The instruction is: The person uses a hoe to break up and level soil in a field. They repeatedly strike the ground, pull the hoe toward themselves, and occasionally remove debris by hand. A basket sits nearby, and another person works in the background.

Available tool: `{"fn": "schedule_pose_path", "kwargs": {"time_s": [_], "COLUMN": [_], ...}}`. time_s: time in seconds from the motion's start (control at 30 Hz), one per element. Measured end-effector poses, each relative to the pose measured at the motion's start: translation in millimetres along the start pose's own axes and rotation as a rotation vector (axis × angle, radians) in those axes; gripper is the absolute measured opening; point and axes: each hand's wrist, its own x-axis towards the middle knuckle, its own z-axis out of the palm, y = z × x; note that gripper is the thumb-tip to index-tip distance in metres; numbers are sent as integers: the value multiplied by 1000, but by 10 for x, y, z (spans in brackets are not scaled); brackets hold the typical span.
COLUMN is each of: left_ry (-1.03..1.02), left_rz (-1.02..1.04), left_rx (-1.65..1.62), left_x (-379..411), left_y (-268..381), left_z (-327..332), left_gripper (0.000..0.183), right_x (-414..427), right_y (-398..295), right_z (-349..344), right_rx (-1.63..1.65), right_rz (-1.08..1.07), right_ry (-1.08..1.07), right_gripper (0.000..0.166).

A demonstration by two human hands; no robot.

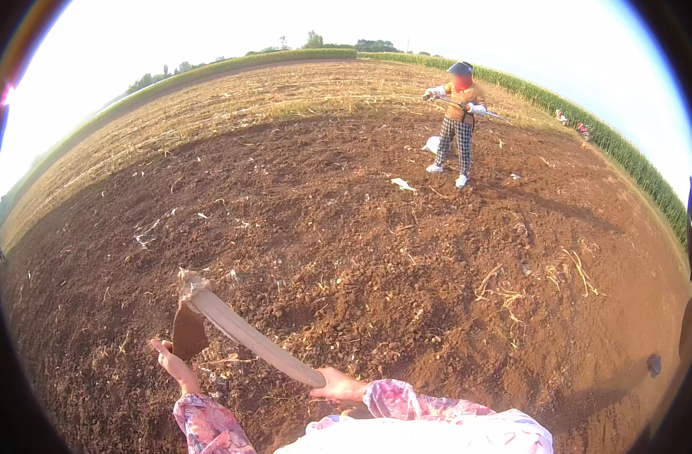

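A hoe with a thick wooden handle (255, 337) slants across the lower left of the head view. My right hand (338, 386) is closed round the handle at its near part. The rusty brown metal blade (189, 333) hangs down from the head, where pale wrapping (192, 284) goes round the joint. My left hand (175, 363) is at the blade's lower edge, its fingers extended beside and partly behind the metal; whether it grips the blade cannot be told. Turned brown soil lies beneath the tool.
A person (459, 113) in checked trousers stands ahead on the right, holding a long-handled tool. A white bag (431, 144) lies behind them. Dry stalks (510, 301) and pale scraps (402, 184) lie on the soil. Straw stubble (323, 79) and green crop rows (550, 96) lie farther off.
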Motion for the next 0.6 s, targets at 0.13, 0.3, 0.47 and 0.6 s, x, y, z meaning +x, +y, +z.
{"fn": "schedule_pose_path", "kwargs": {"time_s": [0.13,0.3,0.47,0.6], "left_ry": [48,33,180,162], "left_rz": [46,135,57,161], "left_rx": [65,158,125,228], "left_x": [-32,-44,-90,-76], "left_y": [-6,-51,-38,-76], "left_z": [46,29,32,167], "left_gripper": [52,54,60,58], "right_x": [-52,-69,26,-63], "right_y": [66,148,230,75], "right_z": [0,-41,45,30], "right_rx": [47,47,112,118], "right_rz": [-34,-3,-50,-25], "right_ry": [1,-6,9,92], "right_gripper": [42,42,41,40]}}
